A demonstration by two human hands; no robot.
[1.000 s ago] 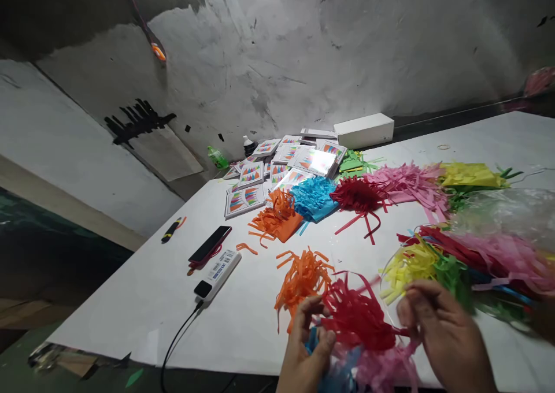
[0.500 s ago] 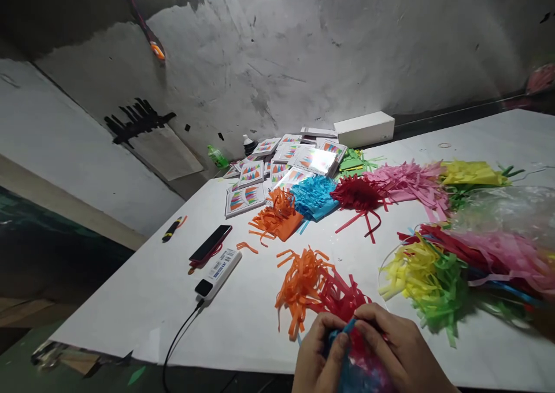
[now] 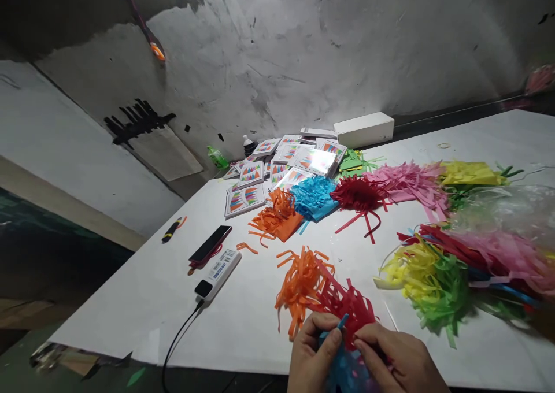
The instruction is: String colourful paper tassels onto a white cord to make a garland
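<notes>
Near the table's front edge, my left hand pinches a blue paper tassel between thumb and fingers. A short twisted blue end sticks up above the thumb, and the blue strips hang down toward me. Close on its right is my right hand, thumb and forefinger pressed together; what lies between them is too small to tell. Just beyond both hands lies a red tassel with loose strips, partly hidden by the fingers. An orange tassel lies against it on the left.
Folded fringed paper bundles in orange, blue, dark red and pink lie farther back. Mixed tassels lie right. Printed packs and a white box stand behind. A phone and cabled power bank lie left.
My hands have drawn slightly apart. The right fingers have come away from the twisted blue end and sit a little lower; more of the red tassel shows.
</notes>
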